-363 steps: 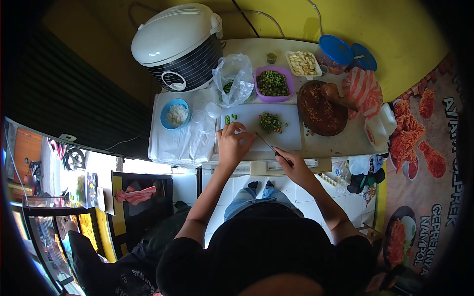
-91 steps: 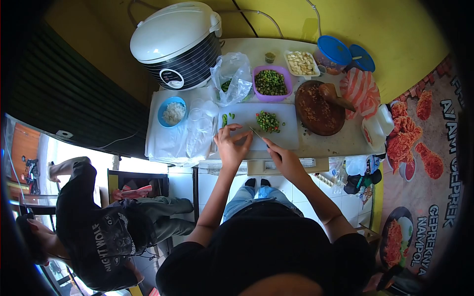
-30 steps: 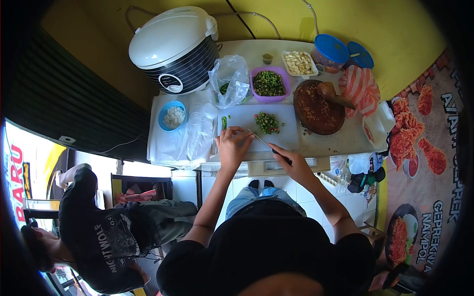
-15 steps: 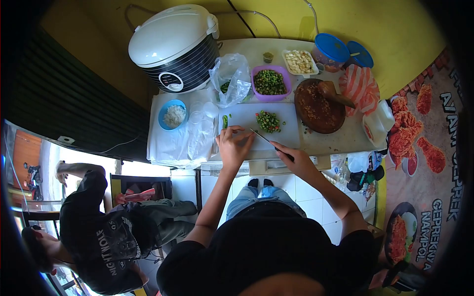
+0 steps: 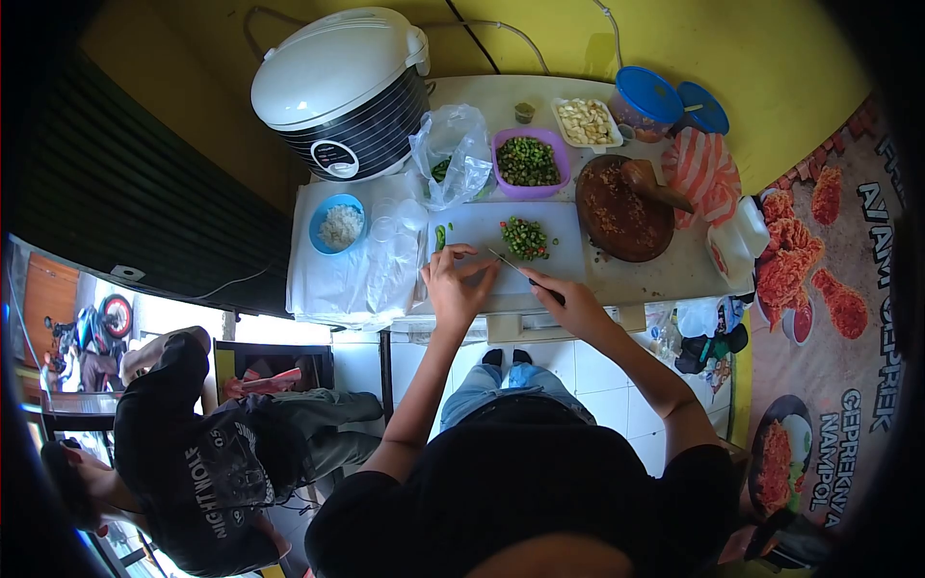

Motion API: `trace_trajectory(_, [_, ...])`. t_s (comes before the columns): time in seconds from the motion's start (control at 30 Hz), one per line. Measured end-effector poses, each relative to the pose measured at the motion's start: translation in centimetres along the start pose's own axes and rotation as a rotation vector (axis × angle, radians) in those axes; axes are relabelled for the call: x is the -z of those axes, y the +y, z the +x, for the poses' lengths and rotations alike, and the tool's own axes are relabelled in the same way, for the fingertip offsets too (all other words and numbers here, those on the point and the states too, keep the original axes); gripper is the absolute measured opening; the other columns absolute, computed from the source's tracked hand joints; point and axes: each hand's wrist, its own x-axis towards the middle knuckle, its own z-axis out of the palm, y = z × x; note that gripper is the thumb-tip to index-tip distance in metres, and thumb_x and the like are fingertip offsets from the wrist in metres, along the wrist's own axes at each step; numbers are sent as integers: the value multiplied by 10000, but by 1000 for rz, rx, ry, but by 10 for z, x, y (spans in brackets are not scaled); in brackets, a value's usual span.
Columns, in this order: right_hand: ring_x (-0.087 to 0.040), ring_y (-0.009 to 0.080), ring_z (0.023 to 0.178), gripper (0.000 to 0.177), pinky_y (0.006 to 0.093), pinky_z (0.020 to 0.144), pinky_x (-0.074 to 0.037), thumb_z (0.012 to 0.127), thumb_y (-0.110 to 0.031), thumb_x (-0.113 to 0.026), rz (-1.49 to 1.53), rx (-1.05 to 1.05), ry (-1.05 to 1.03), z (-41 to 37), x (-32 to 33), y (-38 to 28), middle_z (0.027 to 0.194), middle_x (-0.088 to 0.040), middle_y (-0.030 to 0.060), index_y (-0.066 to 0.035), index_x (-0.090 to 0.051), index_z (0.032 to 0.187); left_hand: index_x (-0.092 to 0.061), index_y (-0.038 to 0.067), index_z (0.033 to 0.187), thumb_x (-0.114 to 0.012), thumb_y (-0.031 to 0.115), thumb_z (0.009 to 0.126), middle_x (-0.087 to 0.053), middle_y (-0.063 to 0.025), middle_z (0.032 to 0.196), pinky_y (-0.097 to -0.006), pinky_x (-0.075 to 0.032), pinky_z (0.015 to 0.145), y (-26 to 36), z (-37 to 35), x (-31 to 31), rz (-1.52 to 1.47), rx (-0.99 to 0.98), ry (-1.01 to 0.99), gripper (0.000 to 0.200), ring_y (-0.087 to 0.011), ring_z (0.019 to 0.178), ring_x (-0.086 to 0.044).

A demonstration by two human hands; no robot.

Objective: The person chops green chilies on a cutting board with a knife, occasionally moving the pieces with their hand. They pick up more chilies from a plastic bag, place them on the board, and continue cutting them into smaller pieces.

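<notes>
My right hand (image 5: 568, 306) is closed round the dark handle of a knife (image 5: 509, 261). The blade points left over the near part of a white cutting board (image 5: 568, 228), its tip beside my left hand (image 5: 457, 287). Thumb and fingers of the left hand are curled together at the board's near edge; anything between them is hidden. A heap of chopped green and red chillies (image 5: 525, 239) lies just beyond the blade. A longer green chilli piece (image 5: 440, 237) rests on the board past my left fingertips.
Behind the board stand a purple tub (image 5: 559, 185) of chopped green pieces and a plastic bag (image 5: 466, 144). A stone mortar (image 5: 617, 231) with pestle (image 5: 655, 185) sits right. Left are a rice cooker (image 5: 337, 87) and blue bowl (image 5: 318, 243) of rice. Another person (image 5: 207, 453) is at left.
My right hand has shifted slightly and its grip on the knife has turned a little. The left hand stays almost in place. The other person's arm has moved, and a motorbike has appeared outside.
</notes>
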Motion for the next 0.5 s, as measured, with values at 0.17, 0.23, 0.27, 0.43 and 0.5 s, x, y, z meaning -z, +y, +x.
trace_trajectory(0.17, [-628,232,753,388,326,794,-503,1004,-230,-533,26,-33,-5,-6,3,-12,994,-692,168,-212,-546,1392,-802,200,817,-819,267,726,-623,34,995,-369,-345,885,2,0,0,29,-5,26,115,-186,961,-551])
trace_trajectory(0.23, [-582,214,731,384,309,798,-490,1009,-224,-528,61,65,60,-16,0,-1,947,-682,162,-195,-548,1392,-801,207,825,-806,278,741,-613,44,995,-371,-336,860,0,-1,-1,22,-10,38,110,-192,966,-550])
trace_trajectory(0.27, [-585,206,750,383,307,808,-487,1013,-225,-524,82,67,61,-19,0,3,960,-682,165,-188,-545,1394,-802,204,828,-809,275,739,-620,41,999,-370,-340,871,0,-2,-1,29,-8,38,114,-188,962,-551])
trace_trajectory(0.43, [-616,177,846,387,309,848,-484,1025,-235,-512,120,-57,-14,-27,7,1,1064,-688,180,-174,-529,1407,-804,201,846,-807,269,747,-642,37,1030,-368,-351,892,2,-2,2,44,-17,11,120,-179,952,-555])
trace_trajectory(0.5, [-629,173,903,392,311,872,-481,1025,-236,-512,168,-47,-6,-25,6,-2,1120,-682,186,-174,-522,1412,-804,203,849,-807,273,750,-645,39,1042,-368,-352,890,1,-2,1,38,-16,15,121,-178,951,-557])
